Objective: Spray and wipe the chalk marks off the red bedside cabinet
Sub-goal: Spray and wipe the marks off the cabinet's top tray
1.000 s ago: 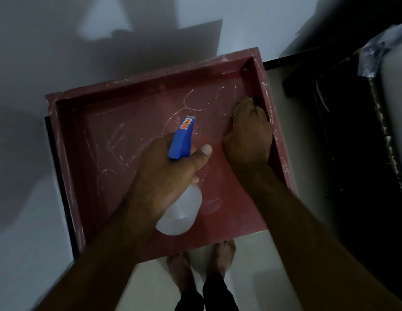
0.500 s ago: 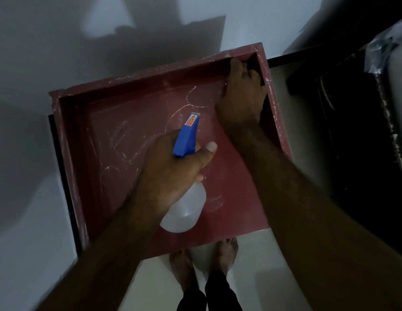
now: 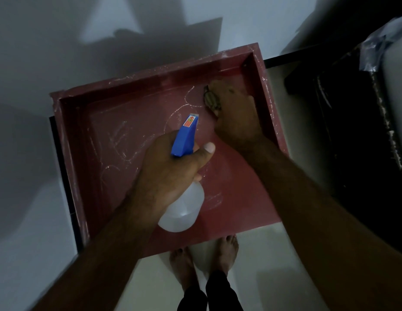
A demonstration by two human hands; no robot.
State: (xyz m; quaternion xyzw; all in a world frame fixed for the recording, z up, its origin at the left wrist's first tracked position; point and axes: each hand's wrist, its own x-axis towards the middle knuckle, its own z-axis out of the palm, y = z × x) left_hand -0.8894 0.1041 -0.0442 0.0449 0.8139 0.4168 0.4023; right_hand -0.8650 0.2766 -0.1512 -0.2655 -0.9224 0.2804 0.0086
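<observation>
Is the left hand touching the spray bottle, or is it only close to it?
Touching. The head view shows the left hand wrapped round the neck of the spray bottle, with the thumb lying across it just below the blue head.

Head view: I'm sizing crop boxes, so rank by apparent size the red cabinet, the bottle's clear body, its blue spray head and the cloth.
1. red cabinet
2. clear bottle body, nearer the camera, partly under the left hand
3. blue spray head
4. cloth, mostly hidden under the right hand, so unsure
</observation>
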